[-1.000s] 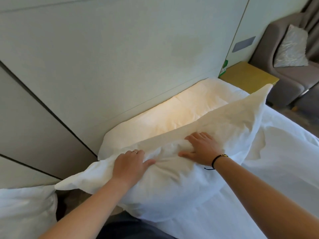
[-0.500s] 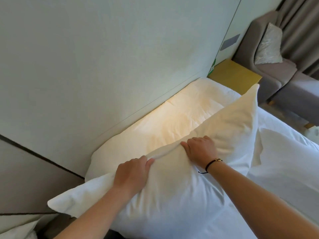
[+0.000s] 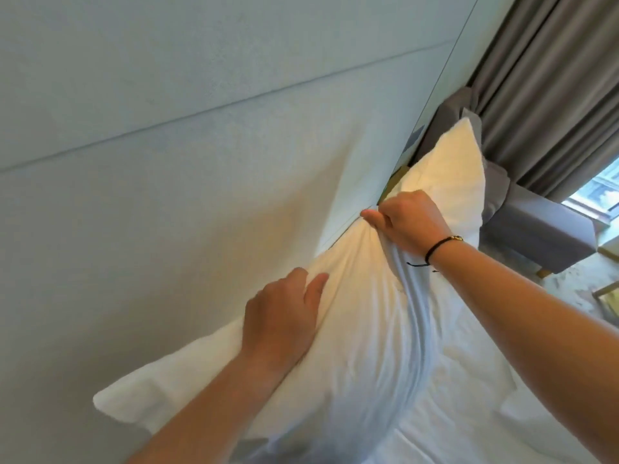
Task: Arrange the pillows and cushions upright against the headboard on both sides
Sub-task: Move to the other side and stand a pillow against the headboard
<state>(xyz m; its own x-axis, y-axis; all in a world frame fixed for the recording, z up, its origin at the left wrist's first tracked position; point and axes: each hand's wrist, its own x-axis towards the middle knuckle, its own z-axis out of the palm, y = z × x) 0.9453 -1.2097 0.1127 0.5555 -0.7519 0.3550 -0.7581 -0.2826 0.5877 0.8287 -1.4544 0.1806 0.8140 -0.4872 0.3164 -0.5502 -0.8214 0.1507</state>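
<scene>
A large white pillow [image 3: 351, 356] stands raised against the pale padded headboard [image 3: 167, 162], its long top edge running from lower left to upper right. My left hand [image 3: 281, 316] grips the top edge near its middle, fingers over the far side. My right hand [image 3: 407, 221] pinches a bunched fold of the pillowcase higher up, close to the headboard; a black cord bracelet is on that wrist. Whatever lies behind the raised pillow is hidden.
White bedding [image 3: 485, 413] spreads at the lower right. A grey armchair [image 3: 536, 229] stands past the bed's right side, with grey curtains [image 3: 552, 78] and a window [image 3: 599, 195] behind it.
Both hands have lifted the pillow from lying tilted on the bed up against the headboard. The view has swung upward and to the right, and the second pillow behind it is no longer seen.
</scene>
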